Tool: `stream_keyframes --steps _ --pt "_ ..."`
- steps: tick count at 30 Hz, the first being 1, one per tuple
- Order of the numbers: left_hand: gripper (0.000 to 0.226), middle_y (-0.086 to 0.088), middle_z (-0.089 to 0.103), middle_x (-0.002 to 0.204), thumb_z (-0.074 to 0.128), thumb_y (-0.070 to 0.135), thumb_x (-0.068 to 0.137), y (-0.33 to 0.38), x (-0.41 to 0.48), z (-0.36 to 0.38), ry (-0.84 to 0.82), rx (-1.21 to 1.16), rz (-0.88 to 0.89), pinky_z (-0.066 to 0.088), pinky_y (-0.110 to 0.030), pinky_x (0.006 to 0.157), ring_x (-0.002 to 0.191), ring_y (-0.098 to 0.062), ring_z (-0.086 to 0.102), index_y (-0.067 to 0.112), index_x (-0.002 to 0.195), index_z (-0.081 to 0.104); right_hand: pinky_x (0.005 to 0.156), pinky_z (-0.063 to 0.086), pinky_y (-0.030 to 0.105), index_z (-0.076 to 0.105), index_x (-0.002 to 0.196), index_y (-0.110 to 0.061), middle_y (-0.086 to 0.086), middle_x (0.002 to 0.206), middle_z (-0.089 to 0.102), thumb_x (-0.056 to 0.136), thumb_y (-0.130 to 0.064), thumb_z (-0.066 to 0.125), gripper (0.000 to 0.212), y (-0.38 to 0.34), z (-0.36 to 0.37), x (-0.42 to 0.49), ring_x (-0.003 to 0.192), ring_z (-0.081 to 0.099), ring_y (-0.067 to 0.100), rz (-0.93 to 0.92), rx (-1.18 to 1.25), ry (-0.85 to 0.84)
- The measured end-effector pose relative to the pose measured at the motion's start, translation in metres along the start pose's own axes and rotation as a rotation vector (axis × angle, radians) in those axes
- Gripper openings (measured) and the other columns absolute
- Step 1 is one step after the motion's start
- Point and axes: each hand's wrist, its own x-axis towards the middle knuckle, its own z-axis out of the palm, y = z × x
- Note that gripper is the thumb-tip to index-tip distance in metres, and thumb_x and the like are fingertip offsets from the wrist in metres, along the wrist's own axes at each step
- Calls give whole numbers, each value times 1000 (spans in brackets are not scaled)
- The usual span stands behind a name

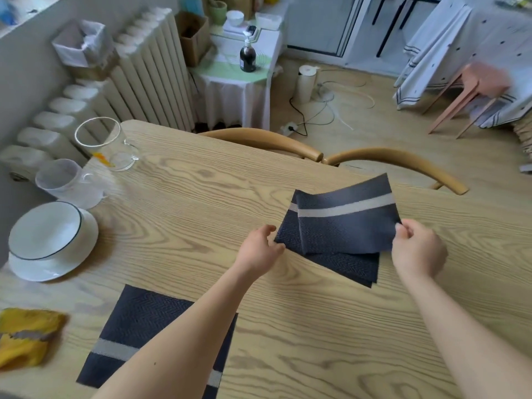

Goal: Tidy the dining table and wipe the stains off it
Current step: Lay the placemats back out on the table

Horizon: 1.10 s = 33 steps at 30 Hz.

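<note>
Head view: pinches placemat (pixel 345 226) edges with left hand (pixel 259 250) and right hand (pixel 419 250), likely to stack it at centre of table (pixel 187 197)

Dark navy herringbone weave on the stacked placemats (pixel 345 226), each crossed by one pale grey stripe; same pattern on the lone placemat (pixel 138 321). Light oak table (pixel 201 214) with bold wavy grain. White bowl (pixel 43 231) with a thin dark rim; plain white plate (pixel 57 269). Yellow cloth (pixel 26 335) with a grey patch. Cream radiator (pixel 149 73); pink stool (pixel 480 80); dark brown bottle (pixel 247 57) with white pump.
</note>
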Motion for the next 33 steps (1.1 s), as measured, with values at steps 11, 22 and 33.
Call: stream_keyframes --steps 11,22,33 --pt "57 1 40 141 54 8 88 -9 2 -63 563 -2 269 26 -24 108 131 -14 35 20 141 38 47 41 24 66 116 -9 -1 73 63 90 -11 64 27 -142 49 -23 47 50 12 304 758 -415" --pt "56 0 5 161 35 34 100 -69 33 -88 151 517 96 15 -45 117 148 -22 2 28 151 13 45 41 22 55 130 -7 7 72 67 91 -3 59 39 -181 128 -44 54 61 13 317 511 -661" --pt "58 1 -9 161 20 53 98 -71 60 -86 -28 738 107 -2 -56 115 147 -22 -11 35 151 2 86 56 43 62 126 -14 7 127 61 86 -12 67 40 -139 121 -25 102 65 26 132 302 -474"
